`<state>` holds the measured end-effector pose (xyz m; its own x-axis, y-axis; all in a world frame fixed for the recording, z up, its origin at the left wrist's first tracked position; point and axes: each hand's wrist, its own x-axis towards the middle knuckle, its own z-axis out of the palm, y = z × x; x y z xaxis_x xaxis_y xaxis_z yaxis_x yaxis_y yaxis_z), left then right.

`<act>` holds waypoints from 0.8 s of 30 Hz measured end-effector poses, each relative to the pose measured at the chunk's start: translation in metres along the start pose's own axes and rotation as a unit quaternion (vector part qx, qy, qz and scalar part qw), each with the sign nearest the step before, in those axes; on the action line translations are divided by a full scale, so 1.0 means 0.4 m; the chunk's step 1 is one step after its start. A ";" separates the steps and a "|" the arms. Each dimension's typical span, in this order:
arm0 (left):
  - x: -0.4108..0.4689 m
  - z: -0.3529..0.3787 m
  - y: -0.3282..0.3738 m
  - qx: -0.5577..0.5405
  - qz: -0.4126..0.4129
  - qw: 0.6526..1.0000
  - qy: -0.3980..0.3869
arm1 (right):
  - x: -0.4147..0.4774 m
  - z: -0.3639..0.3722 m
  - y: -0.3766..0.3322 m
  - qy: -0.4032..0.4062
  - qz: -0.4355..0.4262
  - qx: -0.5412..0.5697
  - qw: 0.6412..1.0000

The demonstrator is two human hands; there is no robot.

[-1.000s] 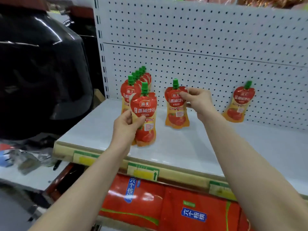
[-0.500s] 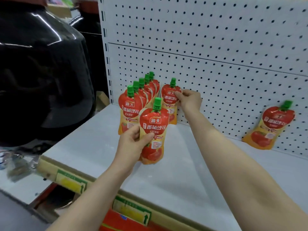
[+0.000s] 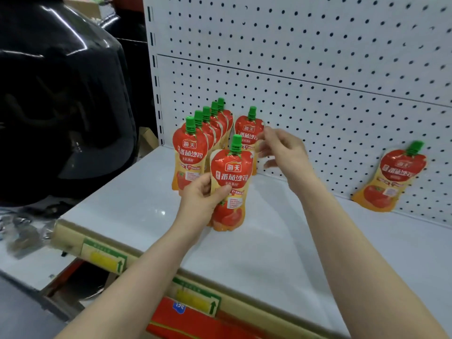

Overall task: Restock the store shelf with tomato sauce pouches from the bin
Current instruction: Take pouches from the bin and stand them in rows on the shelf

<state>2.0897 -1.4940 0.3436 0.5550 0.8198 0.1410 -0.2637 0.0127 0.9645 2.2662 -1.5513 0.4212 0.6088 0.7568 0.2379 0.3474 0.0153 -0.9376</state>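
A red and orange tomato sauce pouch with a green cap is held upright just above the white shelf by my left hand. Behind it to the left stands a row of several pouches, one behind another. Another pouch stands against the pegboard to the right of that row. My right hand hovers beside this pouch, fingers apart and blurred, holding nothing. One more pouch leans against the pegboard far to the right.
A white pegboard back wall rises behind the shelf. The shelf's front edge carries green and yellow price labels. A large glossy black object fills the left. Red packages lie on the shelf below.
My right hand has let go of the pouch by the pegboard and drawn back a little, fingers spread. My left hand still holds its pouch, and the view has moved closer.
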 end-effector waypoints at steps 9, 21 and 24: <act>-0.004 0.040 -0.010 0.029 0.006 0.998 -0.057 | -0.105 -0.036 0.014 -0.107 -0.003 0.004 0.994; 0.084 0.046 -0.106 0.285 -0.028 0.955 -0.076 | 0.042 0.008 0.088 0.067 -0.014 -0.027 0.997; 0.128 0.055 -0.112 0.327 -0.038 0.942 -0.070 | 0.087 0.035 0.096 0.080 -0.029 -0.046 0.995</act>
<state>2.1472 -1.4650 0.3127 0.6637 0.7464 0.0491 0.2975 -0.3237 0.8982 2.2906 -1.5151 0.3901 0.6889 0.6424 0.3356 0.4449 -0.0092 -0.8956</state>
